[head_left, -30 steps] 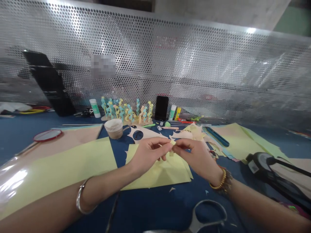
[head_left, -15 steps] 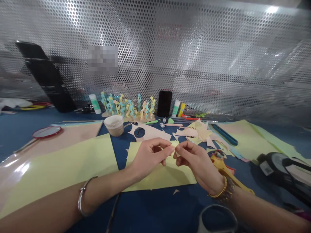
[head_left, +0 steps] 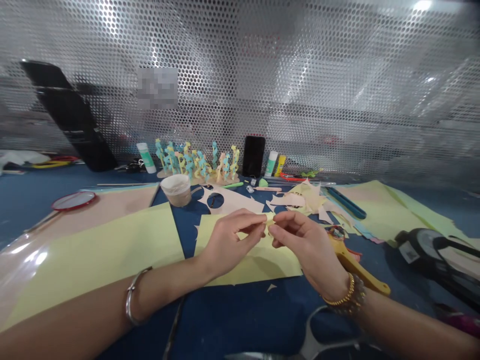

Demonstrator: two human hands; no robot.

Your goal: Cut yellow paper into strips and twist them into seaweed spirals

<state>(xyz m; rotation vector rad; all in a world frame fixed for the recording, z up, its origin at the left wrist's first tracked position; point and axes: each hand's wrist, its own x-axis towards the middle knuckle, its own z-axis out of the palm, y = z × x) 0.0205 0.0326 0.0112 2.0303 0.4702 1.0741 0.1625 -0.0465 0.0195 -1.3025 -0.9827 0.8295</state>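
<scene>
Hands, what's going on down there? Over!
Left hand pinching small yellow paper piece. Right hand at its other end. Yellow sheet below; nothing visibly in the way.

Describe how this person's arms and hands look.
The left hand and right hand are gloveless; no sleeves show. The left forearm wears a slim silver bangle; the right forearm wears a gold beaded bracelet and a darker brownish bracelet.

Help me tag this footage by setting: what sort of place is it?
Probably a papercraft worktable: yellow paper, cut-out paper scraps and metal scissors lie on it. Whether it stands in a workshop or a classroom, I can't tell.
</scene>
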